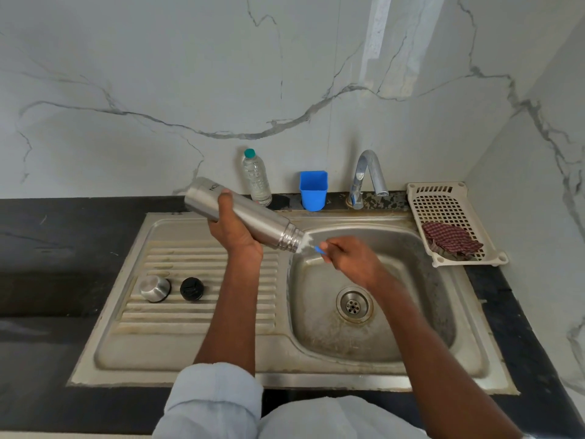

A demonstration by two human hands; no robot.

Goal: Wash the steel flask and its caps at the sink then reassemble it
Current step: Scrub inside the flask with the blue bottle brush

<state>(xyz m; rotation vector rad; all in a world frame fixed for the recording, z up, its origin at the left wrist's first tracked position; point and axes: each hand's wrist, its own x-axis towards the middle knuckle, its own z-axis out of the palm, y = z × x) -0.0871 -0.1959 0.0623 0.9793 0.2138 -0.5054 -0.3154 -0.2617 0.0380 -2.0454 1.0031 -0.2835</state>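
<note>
The left hand (235, 229) gripped the tall brushed-steel flask (243, 213) around its middle, fingers wrapped behind the body and the thumb lying across the front, holding it tilted above the left edge of the stainless-steel sink basin (421, 280) with its base up toward the left and its threaded open mouth pointing down to the right. The right hand (351, 259) was curled around the blue handle of a white-bristled bottle brush (311, 243), whose bristles sat at the mouth of the flask; how far the brush reached inside could not be told. On the ribbed steel draining board (196, 315) to the left of the basin stood 2 caps just beside each other without touching: a round steel outer cap (155, 288) on the left and a round black inner cap (191, 288) on the right. Behind the sink, on the dark stone surface (63, 248), stood a clear plastic water bottle with a green lid (256, 179), a blue plastic cup (313, 190) and a curved chrome tap (367, 175). To the right of the basin lay a cream perforated plastic tray (443, 204) holding a crumpled red checked cloth (451, 242). Pale rolled-up sleeves (215, 397) showed at the bottom edge
</note>
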